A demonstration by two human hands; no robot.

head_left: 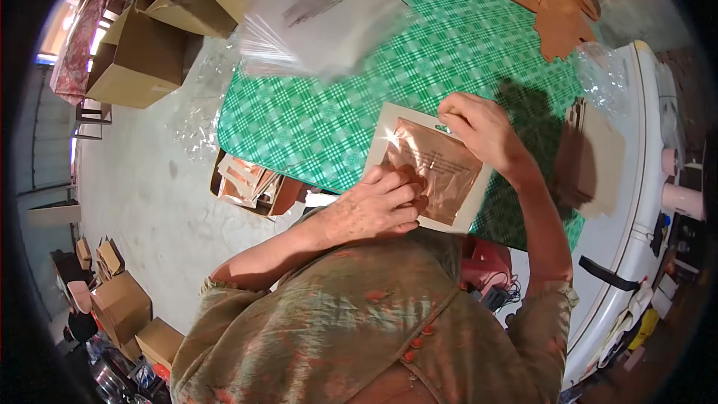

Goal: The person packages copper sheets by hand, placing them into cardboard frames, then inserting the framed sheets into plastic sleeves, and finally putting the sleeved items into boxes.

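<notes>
A flat packet lies at the table's near edge: a beige card [380, 129] with a shiny copper-coloured piece [458, 172] on it, under clear plastic with small dark print. My left hand [378, 206] rests on the packet's lower left part with its fingers curled against it; the fingertips are partly hidden. At the packet's top edge my right hand [482, 131] is closed, its thumb and fingers pinching beside a small hanging hole [443, 128] through which green shows.
A green checked cloth [299, 120] covers the table. Clear printed bags [314, 22] are stacked at the back left, copper-brown cut pieces [561, 15] at the far right. Beige cards [594, 157] lie at right. A box of packets [254, 187] stands below left, cardboard boxes [138, 60] beyond.
</notes>
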